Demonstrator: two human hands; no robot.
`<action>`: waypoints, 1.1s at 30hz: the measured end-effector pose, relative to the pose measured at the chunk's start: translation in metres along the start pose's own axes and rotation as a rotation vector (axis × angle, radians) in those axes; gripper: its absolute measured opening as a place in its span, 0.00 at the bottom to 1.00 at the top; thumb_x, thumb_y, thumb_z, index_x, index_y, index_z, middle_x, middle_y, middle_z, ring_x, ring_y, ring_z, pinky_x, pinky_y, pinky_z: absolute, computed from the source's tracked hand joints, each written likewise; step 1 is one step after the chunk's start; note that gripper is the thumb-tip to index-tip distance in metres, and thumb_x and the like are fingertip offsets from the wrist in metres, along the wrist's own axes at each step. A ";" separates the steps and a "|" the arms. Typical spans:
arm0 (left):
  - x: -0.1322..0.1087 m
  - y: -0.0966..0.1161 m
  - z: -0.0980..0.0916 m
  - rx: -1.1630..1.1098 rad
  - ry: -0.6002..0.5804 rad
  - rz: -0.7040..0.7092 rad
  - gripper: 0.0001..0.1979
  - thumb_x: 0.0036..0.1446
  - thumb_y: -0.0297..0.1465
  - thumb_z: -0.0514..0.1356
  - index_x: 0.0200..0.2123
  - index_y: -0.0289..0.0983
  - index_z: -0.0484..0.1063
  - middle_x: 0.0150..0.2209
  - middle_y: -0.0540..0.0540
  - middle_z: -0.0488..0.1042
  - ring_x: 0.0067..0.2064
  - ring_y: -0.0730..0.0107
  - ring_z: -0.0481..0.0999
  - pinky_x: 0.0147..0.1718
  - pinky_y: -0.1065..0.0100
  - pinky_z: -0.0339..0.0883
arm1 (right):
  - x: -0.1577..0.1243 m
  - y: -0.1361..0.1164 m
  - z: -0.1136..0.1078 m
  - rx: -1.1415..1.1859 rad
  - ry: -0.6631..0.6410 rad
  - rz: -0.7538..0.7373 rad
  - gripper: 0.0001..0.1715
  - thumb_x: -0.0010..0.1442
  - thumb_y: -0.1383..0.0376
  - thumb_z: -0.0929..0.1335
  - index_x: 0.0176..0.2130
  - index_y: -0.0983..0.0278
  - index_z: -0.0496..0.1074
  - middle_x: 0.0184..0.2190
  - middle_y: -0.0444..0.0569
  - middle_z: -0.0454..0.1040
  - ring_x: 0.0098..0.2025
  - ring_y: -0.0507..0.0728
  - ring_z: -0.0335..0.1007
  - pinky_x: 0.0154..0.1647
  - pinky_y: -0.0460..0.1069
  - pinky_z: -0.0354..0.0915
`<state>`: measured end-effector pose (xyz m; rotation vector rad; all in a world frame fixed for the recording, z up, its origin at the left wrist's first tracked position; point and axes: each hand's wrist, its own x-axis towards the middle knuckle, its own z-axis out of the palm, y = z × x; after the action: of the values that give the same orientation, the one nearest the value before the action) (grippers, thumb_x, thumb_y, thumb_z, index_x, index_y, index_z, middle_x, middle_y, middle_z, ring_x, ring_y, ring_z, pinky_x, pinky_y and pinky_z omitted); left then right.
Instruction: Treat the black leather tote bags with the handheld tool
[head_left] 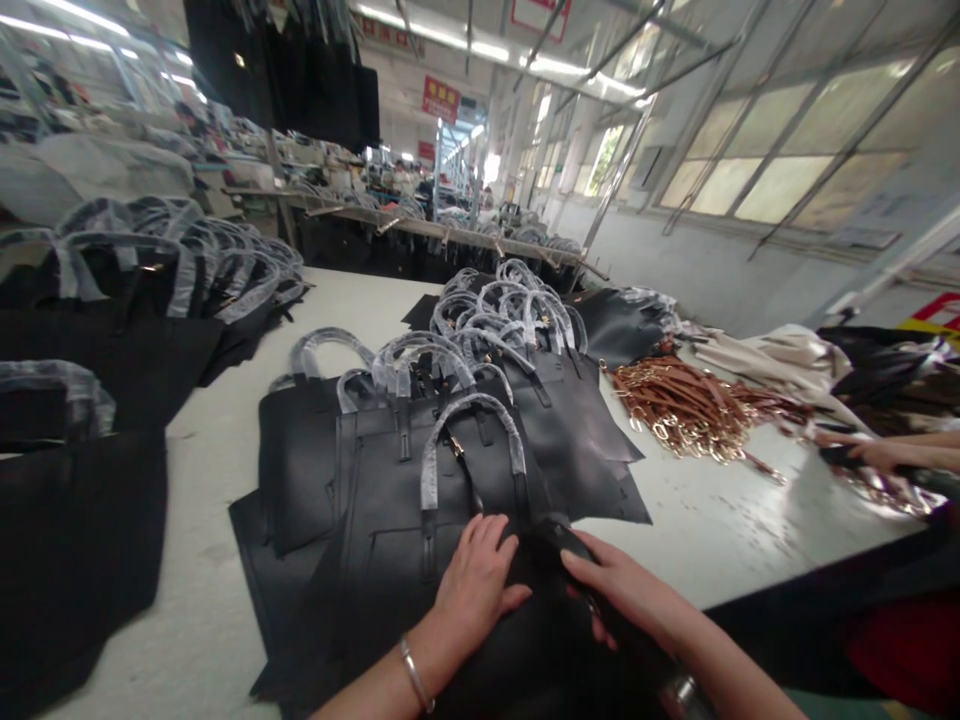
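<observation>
My left hand (476, 585) lies open, pressing the black tote (390, 520) just ahead at 12 o'clock; my right hand (626, 590) clamps a black strip (559, 540). Brown straps (675, 405) pile at 2 o'clock, a co-worker's hand (877, 455) at 3.

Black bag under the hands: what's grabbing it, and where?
The right hand grips a dark fold of the black leather tote, exact part unclear; the left hand just lies flat on it.
</observation>
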<state>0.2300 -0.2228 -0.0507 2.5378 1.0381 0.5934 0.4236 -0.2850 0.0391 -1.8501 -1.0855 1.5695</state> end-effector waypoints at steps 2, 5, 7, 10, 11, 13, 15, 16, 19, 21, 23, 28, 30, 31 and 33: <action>-0.001 0.000 0.001 -0.007 0.004 -0.038 0.23 0.51 0.40 0.66 0.49 0.38 0.70 0.59 0.38 0.63 0.61 0.49 0.61 0.61 0.48 0.56 | 0.005 -0.009 0.000 -0.033 0.011 -0.015 0.28 0.63 0.52 0.62 0.59 0.59 0.57 0.28 0.42 0.70 0.14 0.48 0.67 0.10 0.40 0.61; -0.002 0.000 0.004 -0.026 0.008 -0.109 0.26 0.47 0.39 0.69 0.48 0.37 0.68 0.59 0.37 0.62 0.62 0.46 0.60 0.60 0.48 0.59 | 0.002 -0.016 0.000 -0.080 0.004 -0.003 0.28 0.63 0.53 0.63 0.58 0.59 0.58 0.27 0.41 0.69 0.14 0.48 0.67 0.10 0.40 0.61; -0.003 0.000 0.006 -0.046 0.016 -0.118 0.28 0.46 0.39 0.69 0.49 0.37 0.67 0.60 0.37 0.62 0.62 0.47 0.59 0.60 0.48 0.59 | -0.001 -0.016 0.002 -0.114 -0.022 0.028 0.28 0.63 0.53 0.64 0.58 0.59 0.59 0.25 0.40 0.69 0.14 0.49 0.68 0.10 0.40 0.60; -0.003 -0.001 0.008 -0.042 0.001 -0.107 0.28 0.47 0.40 0.69 0.49 0.37 0.67 0.59 0.37 0.63 0.62 0.47 0.60 0.61 0.48 0.58 | 0.002 -0.017 0.007 -0.130 -0.033 0.007 0.28 0.61 0.53 0.65 0.58 0.59 0.61 0.24 0.40 0.69 0.14 0.50 0.68 0.10 0.41 0.61; -0.002 -0.001 0.008 -0.029 -0.012 -0.111 0.29 0.46 0.40 0.69 0.50 0.36 0.67 0.59 0.37 0.63 0.62 0.46 0.60 0.61 0.48 0.58 | 0.006 -0.018 0.009 -0.124 -0.008 -0.026 0.28 0.60 0.53 0.66 0.57 0.59 0.62 0.24 0.40 0.70 0.14 0.51 0.68 0.09 0.42 0.61; -0.002 -0.001 0.008 0.002 -0.032 -0.126 0.32 0.46 0.41 0.69 0.52 0.34 0.66 0.59 0.35 0.63 0.62 0.45 0.60 0.61 0.49 0.57 | 0.016 -0.022 0.008 -0.102 0.087 -0.095 0.29 0.60 0.54 0.66 0.57 0.59 0.63 0.25 0.41 0.71 0.14 0.51 0.68 0.10 0.42 0.61; -0.002 -0.001 0.007 0.030 -0.041 -0.128 0.35 0.46 0.42 0.69 0.55 0.33 0.65 0.61 0.33 0.62 0.62 0.45 0.59 0.62 0.49 0.56 | 0.021 -0.026 -0.002 -0.070 0.210 -0.137 0.30 0.61 0.53 0.65 0.60 0.57 0.59 0.27 0.41 0.71 0.16 0.50 0.68 0.13 0.42 0.63; -0.001 -0.001 0.006 0.037 -0.043 -0.103 0.37 0.47 0.43 0.68 0.57 0.33 0.63 0.62 0.34 0.59 0.63 0.45 0.59 0.62 0.49 0.55 | 0.021 -0.026 -0.009 -0.055 0.262 -0.145 0.31 0.62 0.52 0.64 0.61 0.56 0.56 0.28 0.41 0.70 0.17 0.49 0.68 0.15 0.42 0.64; 0.001 -0.002 0.001 0.025 -0.065 0.081 0.36 0.53 0.43 0.63 0.63 0.44 0.56 0.67 0.42 0.51 0.66 0.48 0.52 0.63 0.44 0.47 | 0.008 -0.017 -0.035 -0.012 0.325 -0.112 0.31 0.63 0.51 0.63 0.61 0.57 0.55 0.30 0.44 0.71 0.17 0.49 0.68 0.15 0.42 0.64; 0.004 -0.004 -0.001 0.004 -0.108 0.201 0.32 0.58 0.42 0.60 0.63 0.51 0.54 0.68 0.48 0.50 0.67 0.49 0.48 0.63 0.40 0.41 | -0.003 -0.004 -0.048 0.024 0.267 -0.033 0.31 0.61 0.50 0.64 0.59 0.59 0.58 0.29 0.45 0.72 0.16 0.49 0.67 0.13 0.42 0.62; 0.006 -0.005 -0.001 -0.009 -0.148 0.238 0.28 0.59 0.42 0.57 0.62 0.52 0.56 0.67 0.49 0.53 0.67 0.50 0.48 0.63 0.37 0.38 | -0.010 0.010 -0.053 0.071 0.181 0.047 0.31 0.61 0.49 0.65 0.58 0.59 0.59 0.28 0.45 0.72 0.15 0.49 0.67 0.11 0.42 0.60; 0.007 -0.006 0.001 -0.004 -0.164 0.235 0.27 0.60 0.42 0.56 0.62 0.50 0.58 0.66 0.47 0.55 0.67 0.49 0.48 0.62 0.37 0.37 | 0.002 0.022 -0.051 0.125 0.087 0.067 0.30 0.61 0.47 0.65 0.56 0.59 0.60 0.28 0.45 0.74 0.15 0.49 0.67 0.11 0.41 0.60; 0.007 -0.006 0.000 -0.001 -0.161 0.235 0.26 0.60 0.42 0.56 0.61 0.51 0.59 0.66 0.48 0.55 0.67 0.49 0.49 0.62 0.36 0.38 | 0.008 0.017 -0.054 0.132 0.079 0.054 0.30 0.61 0.47 0.64 0.56 0.59 0.61 0.29 0.46 0.75 0.15 0.48 0.67 0.11 0.40 0.60; 0.007 -0.006 0.000 0.000 -0.158 0.234 0.26 0.60 0.43 0.56 0.61 0.51 0.59 0.66 0.48 0.55 0.67 0.50 0.49 0.62 0.37 0.38 | 0.010 0.015 -0.056 0.135 0.073 0.051 0.29 0.61 0.47 0.64 0.55 0.59 0.61 0.29 0.46 0.75 0.15 0.48 0.67 0.11 0.40 0.60; 0.007 -0.006 0.000 -0.003 -0.152 0.233 0.26 0.60 0.43 0.56 0.62 0.51 0.58 0.66 0.48 0.55 0.67 0.50 0.49 0.62 0.37 0.38 | 0.008 0.013 -0.060 0.135 0.055 0.058 0.28 0.62 0.48 0.64 0.55 0.60 0.61 0.29 0.47 0.75 0.15 0.49 0.67 0.12 0.40 0.61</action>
<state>0.2316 -0.2137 -0.0514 2.6734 0.6956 0.4515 0.4847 -0.2775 0.0380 -1.8376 -0.8866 1.5747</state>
